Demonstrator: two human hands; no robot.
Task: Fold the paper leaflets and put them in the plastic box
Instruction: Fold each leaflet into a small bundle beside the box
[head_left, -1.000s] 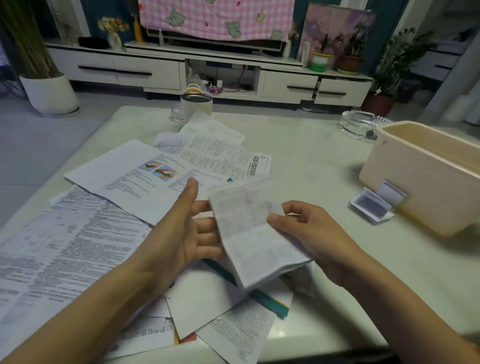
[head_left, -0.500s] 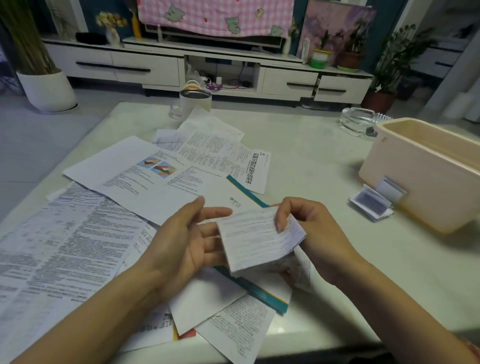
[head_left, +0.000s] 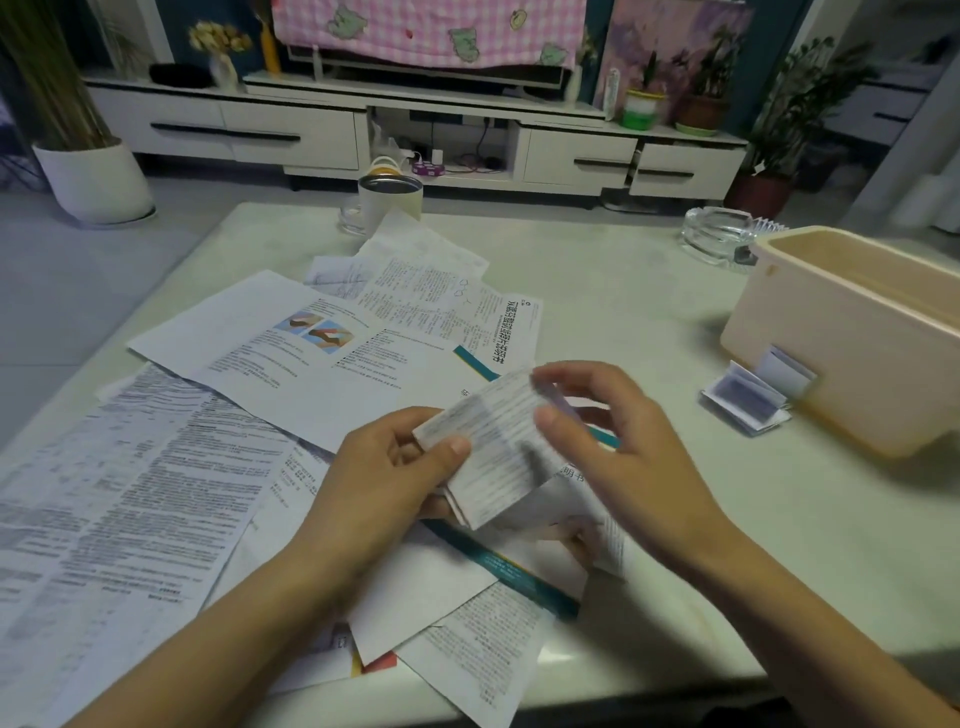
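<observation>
Held just above the table (head_left: 623, 291), near its front middle: folded leaflet (head_left: 493, 452), a thick many-layered white block, its fine print too blurred to read. Pinched at its nine o'clock corner by left hand (head_left: 384, 483), thumb on top, fingers curled beneath. Gripped at its two o'clock edge by right hand (head_left: 623, 457), thumb on the face, fingers arched over. Beneath, unfolded leaflets (head_left: 291, 358) fanned from six to eleven o'clock, one showing "明书". At two o'clock, well apart, plastic box (head_left: 852, 338), with a small booklet (head_left: 745, 402) against its near wall.
</observation>
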